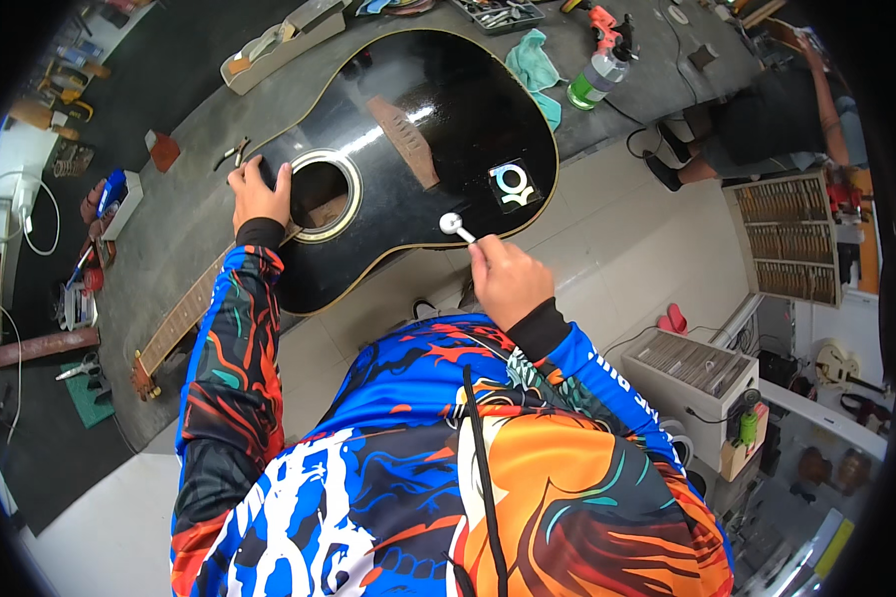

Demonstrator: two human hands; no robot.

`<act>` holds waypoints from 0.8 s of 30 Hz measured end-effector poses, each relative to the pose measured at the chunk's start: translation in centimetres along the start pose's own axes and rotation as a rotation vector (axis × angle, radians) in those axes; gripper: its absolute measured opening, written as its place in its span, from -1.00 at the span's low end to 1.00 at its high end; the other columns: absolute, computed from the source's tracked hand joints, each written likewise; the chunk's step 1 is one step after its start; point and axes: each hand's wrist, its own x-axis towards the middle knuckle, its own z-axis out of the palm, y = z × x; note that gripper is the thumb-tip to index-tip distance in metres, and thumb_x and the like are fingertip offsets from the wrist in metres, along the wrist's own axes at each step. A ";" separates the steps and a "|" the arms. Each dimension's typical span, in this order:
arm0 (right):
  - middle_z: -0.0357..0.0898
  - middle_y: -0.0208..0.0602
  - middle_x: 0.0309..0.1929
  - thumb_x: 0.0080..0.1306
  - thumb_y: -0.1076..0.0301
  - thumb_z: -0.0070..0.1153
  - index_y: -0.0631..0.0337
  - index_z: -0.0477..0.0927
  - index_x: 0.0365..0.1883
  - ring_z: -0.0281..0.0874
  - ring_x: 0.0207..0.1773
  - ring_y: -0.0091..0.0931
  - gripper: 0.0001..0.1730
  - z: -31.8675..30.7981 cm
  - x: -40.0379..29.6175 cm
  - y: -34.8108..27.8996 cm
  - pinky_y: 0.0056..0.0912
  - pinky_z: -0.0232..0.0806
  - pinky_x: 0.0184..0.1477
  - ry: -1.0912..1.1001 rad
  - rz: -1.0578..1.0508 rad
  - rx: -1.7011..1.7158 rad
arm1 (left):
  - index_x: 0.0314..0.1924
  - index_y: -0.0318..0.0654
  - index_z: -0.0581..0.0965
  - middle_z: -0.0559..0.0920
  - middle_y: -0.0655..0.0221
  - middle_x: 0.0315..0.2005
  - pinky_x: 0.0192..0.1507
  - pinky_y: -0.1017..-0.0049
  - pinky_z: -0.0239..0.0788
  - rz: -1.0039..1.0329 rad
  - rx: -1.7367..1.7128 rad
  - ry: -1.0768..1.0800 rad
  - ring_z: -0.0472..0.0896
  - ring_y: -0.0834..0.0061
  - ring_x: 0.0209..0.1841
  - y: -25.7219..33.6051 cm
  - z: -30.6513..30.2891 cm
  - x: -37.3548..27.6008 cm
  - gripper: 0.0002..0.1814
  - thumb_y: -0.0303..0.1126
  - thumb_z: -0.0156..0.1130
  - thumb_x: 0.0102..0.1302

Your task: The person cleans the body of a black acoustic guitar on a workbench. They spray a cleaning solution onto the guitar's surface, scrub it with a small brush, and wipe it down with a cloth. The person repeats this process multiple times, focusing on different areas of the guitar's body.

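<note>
A black acoustic guitar (411, 82) lies face up on the grey workbench (642, 67), its neck pointing to the lower left. My left hand (260, 195) rests on the top beside the sound hole (321, 195), fingers spread, holding nothing visible. In my right hand (511, 280) is the thin handle of a tool with a shiny round metal head (452, 222); the head is over the guitar's lower edge area, and contact cannot be told. A brown wooden bridge (403, 142) with slots crosses the guitar's top. A shiny sticker (511, 184) is near the tail end.
A spray bottle (599, 78) and teal cloth (534, 63) lie beyond the guitar. Pliers (233, 153) and a parts box (284, 48) lie near its far side. Scissors (82, 366) rest at left. Another person (769, 123) stands at the right, near a drawer cabinet (691, 366).
</note>
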 end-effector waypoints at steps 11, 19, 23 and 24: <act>0.60 -0.15 -0.54 0.45 0.16 0.11 0.06 0.51 -0.37 0.63 -0.46 -0.04 -0.77 -0.2 3.7 1.2 0.08 0.44 -0.46 0.088 0.022 -0.006 | 0.33 -0.12 0.46 0.37 0.11 0.31 0.25 0.09 0.41 -0.003 0.018 -0.013 0.51 0.00 0.29 0.2 0.1 -0.1 -0.32 0.16 0.23 0.39; 0.59 -0.16 -0.53 0.45 0.16 0.09 0.05 0.54 -0.33 0.64 -0.46 -0.09 -0.79 -1.3 4.4 1.3 0.06 0.47 -0.42 -0.022 -0.015 -0.039 | 0.34 -0.11 0.44 0.36 0.11 0.32 0.25 0.07 0.41 0.002 0.027 -0.009 0.51 -0.01 0.29 0.1 0.0 -0.4 -0.32 0.16 0.22 0.39; 0.59 -0.18 -0.51 0.45 0.14 0.09 0.04 0.52 -0.34 0.65 -0.42 -0.11 -0.78 -0.9 4.1 1.0 0.04 0.45 -0.43 -0.058 -0.106 -0.039 | 0.33 -0.14 0.45 0.36 0.11 0.32 0.25 0.07 0.41 0.017 0.017 0.003 0.51 -0.01 0.29 -0.2 0.2 -0.4 -0.32 0.15 0.22 0.39; 0.59 -0.19 -0.50 0.45 0.14 0.10 0.03 0.52 -0.35 0.65 -0.41 -0.11 -0.78 -1.6 2.4 1.1 0.04 0.45 -0.43 -0.089 -0.116 -0.068 | 0.32 -0.15 0.45 0.36 0.11 0.33 0.26 0.08 0.40 0.007 0.027 0.000 0.51 -0.02 0.28 0.1 0.0 -0.4 -0.33 0.15 0.22 0.39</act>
